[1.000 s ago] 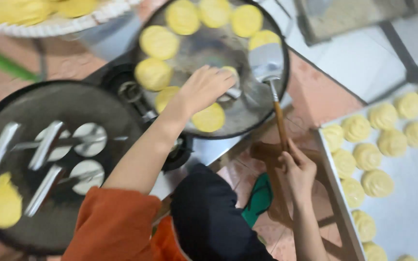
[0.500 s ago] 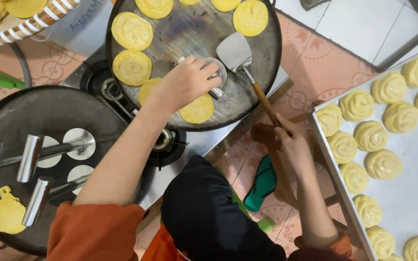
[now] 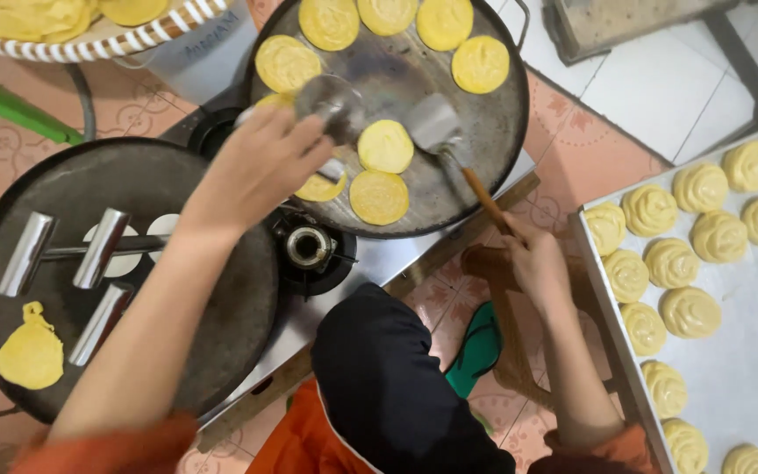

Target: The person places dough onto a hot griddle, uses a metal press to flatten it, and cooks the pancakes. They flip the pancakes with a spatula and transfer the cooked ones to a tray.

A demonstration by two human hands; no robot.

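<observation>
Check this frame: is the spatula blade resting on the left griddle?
No, the spatula held by the right hand lies on the right griddle among yellow dough discs.

Pale yellow discs (image 3: 384,146) are spread over a dark grey round griddle (image 3: 493,167). A second griddle (image 3: 177,290) is seen in near black, with shiny silver presses (image 3: 103,247) and one yellow piece (image 3: 32,355) on it. A silver spatula (image 3: 432,124) is fitted with a brown wooden handle. Cream-yellow swirled dough mounds (image 3: 690,311) are set on a light grey tray (image 3: 747,386). The floor tiles (image 3: 572,149) are patterned pink. Orange sleeves and a green sandal (image 3: 475,349) are shown.
</observation>
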